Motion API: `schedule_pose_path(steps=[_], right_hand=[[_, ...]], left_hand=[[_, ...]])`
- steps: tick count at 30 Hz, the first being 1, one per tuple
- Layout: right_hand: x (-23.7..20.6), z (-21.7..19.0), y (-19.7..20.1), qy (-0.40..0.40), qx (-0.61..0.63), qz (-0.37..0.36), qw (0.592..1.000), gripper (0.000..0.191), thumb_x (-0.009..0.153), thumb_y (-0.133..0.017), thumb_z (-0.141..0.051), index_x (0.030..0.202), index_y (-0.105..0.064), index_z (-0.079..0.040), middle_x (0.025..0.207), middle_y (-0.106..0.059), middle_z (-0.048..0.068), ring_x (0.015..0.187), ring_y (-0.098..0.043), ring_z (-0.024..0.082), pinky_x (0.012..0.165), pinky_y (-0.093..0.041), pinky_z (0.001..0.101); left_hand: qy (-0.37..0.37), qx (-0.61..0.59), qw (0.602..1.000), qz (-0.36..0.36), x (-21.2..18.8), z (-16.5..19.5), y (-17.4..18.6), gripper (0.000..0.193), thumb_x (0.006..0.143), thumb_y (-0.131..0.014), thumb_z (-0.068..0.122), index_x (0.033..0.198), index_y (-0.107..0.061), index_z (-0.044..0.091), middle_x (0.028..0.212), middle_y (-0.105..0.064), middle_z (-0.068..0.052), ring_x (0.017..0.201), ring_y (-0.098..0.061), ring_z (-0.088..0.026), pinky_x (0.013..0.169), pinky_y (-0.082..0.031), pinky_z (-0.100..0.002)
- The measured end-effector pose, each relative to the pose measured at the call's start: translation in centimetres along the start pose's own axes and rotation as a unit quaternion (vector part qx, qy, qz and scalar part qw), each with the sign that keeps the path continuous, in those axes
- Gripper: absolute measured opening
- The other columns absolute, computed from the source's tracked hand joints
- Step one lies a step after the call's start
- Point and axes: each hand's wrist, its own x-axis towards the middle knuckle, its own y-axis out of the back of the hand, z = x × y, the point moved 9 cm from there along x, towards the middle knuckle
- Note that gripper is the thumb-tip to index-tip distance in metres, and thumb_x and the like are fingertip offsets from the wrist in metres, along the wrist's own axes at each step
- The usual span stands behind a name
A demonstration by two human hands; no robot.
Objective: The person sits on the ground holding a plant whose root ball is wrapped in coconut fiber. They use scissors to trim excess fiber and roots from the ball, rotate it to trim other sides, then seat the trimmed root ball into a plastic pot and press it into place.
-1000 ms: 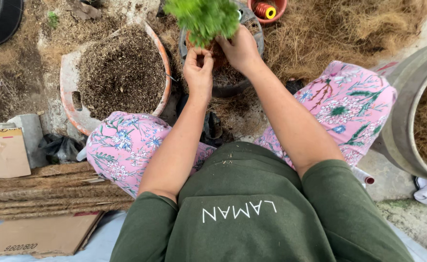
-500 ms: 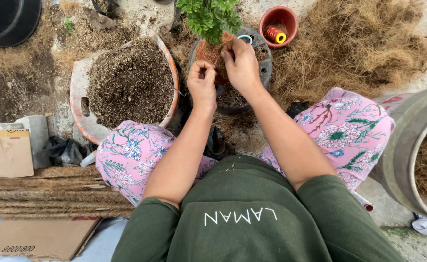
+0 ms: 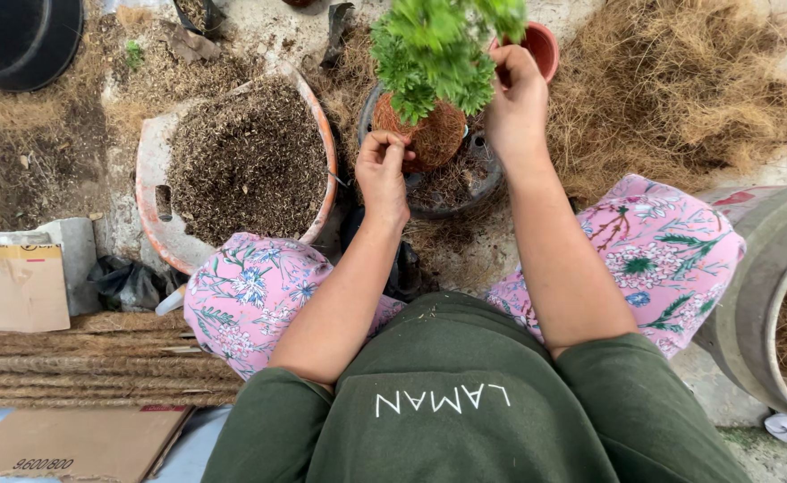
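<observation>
Since the earlier frames, both hands have lifted the plant higher: the round brown coir-fibre root ball (image 3: 431, 132) now sits clear above the dark round plastic pot (image 3: 478, 179) instead of down inside it, and the right hand has slid from the ball's top up to the stem.

Progress, judged from how things lie: the ball is already formed and wrapped in fibre, with the bushy green leafy plant (image 3: 443, 45) growing out of its top. It is not set down anywhere. Whether binding has started cannot be told; no string shows on the ball. The small terracotta-red pot (image 3: 541, 45) at the far edge of the ground patch is mostly hidden behind the right hand.

Left hand (image 3: 382, 174): narrow, fingertips pinched together against the lower left side of the root ball, touching the fibre. Whether it grips a strand or only steadies the ball cannot be told.

Right hand (image 3: 516, 107): closed around the plant's base, just above the ball's right shoulder, carrying the weight.

Around it:
- Worn orange-and-white plastic basin of dark potting mix (image 3: 241, 165), just left of the dark pot, touching the person's pink floral-trousered knee (image 3: 259, 291).
- Loose heap of dry brown coir fibre (image 3: 680, 89), right of the pot.
- Grey metal drum (image 3: 751, 295) at the right edge, fibre inside.
- Coiled brown coir rope poles (image 3: 89, 367) and flat cardboard pieces (image 3: 13, 286) at the left edge.
</observation>
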Motion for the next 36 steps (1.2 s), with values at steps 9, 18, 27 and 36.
schedule_pose_path(steps=[9, 18, 27, 36], right_hand=[[-4.5, -4.4, -1.6, 0.194, -0.287, -0.049, 0.937, 0.045, 0.076, -0.075, -0.006, 0.119, -0.065, 0.005, 0.105, -0.061, 0.017, 0.095, -0.061, 0.034, 0.083, -0.054, 0.0444], [-3.8, -5.8, -0.3, 0.138, -0.344, -0.083, 0.925, 0.027, 0.090, -0.085, -0.024, 0.087, -0.070, -0.001, 0.090, -0.070, 0.014, 0.086, -0.069, 0.034, 0.076, -0.054, 0.0445], [-8.6, -7.3, -0.7, -0.051, -0.262, -0.372, 0.889, 0.012, 0.083, -0.077, -0.022, 0.092, -0.076, -0.013, 0.080, -0.075, 0.003, 0.075, -0.072, 0.023, 0.070, -0.055, 0.0367], [-12.4, -13.6, -2.0, 0.229, -0.012, -0.319, 0.919, 0.005, 0.087, -0.070, -0.006, 0.089, -0.066, -0.006, 0.118, -0.066, 0.011, 0.104, -0.063, 0.020, 0.093, -0.051, 0.0362]], left_hand=[[-0.017, 0.006, 1.000, -0.018, -0.4, 0.6, -0.9, 0.011, 0.097, -0.059, -0.005, 0.094, -0.061, 0.006, 0.099, -0.065, -0.006, 0.088, -0.062, -0.013, 0.081, -0.057, -0.030], [-0.025, -0.019, 0.999, -0.027, -0.3, 0.1, -1.2, 0.010, 0.097, -0.059, -0.004, 0.095, -0.061, 0.005, 0.101, -0.064, -0.006, 0.088, -0.062, -0.013, 0.082, -0.056, -0.029], [-0.017, -0.012, 0.999, -0.031, -0.6, 0.5, -1.6, 0.010, 0.096, -0.061, -0.005, 0.095, -0.061, 0.005, 0.099, -0.065, -0.006, 0.085, -0.063, -0.014, 0.082, -0.055, -0.029], [-0.046, -0.028, 0.998, -0.039, -0.7, 1.0, -2.4, 0.012, 0.094, -0.060, -0.007, 0.097, -0.061, 0.004, 0.102, -0.065, -0.007, 0.085, -0.062, -0.013, 0.081, -0.052, -0.027]])
